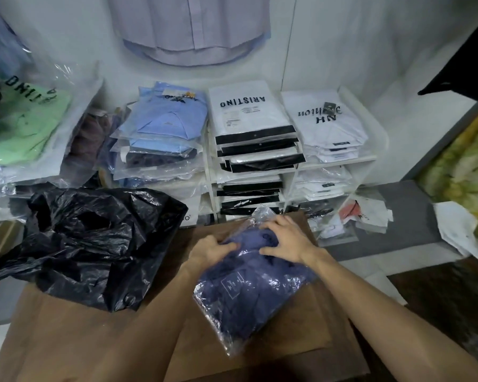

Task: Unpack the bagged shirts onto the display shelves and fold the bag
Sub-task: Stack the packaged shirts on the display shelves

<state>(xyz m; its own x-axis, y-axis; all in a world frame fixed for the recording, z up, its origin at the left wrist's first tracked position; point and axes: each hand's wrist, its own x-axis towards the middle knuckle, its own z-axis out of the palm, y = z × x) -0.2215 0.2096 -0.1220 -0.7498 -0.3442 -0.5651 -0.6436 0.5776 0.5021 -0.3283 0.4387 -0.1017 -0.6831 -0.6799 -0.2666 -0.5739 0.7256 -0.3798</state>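
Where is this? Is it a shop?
Probably a clothes shop or its stockroom. White shelves hold stacks of packaged shirts, a shirt hangs on the wall, and both hands rest on a wrapped navy shirt.

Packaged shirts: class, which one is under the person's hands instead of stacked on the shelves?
The navy shirt in clear wrap, lying on the brown table. The left hand and right hand rest on its far end; the others sit in shelf stacks.

Clothing shop, stacked bagged shirts (255,133) on white display shelves (340,161), sample shirt (189,28) hung above
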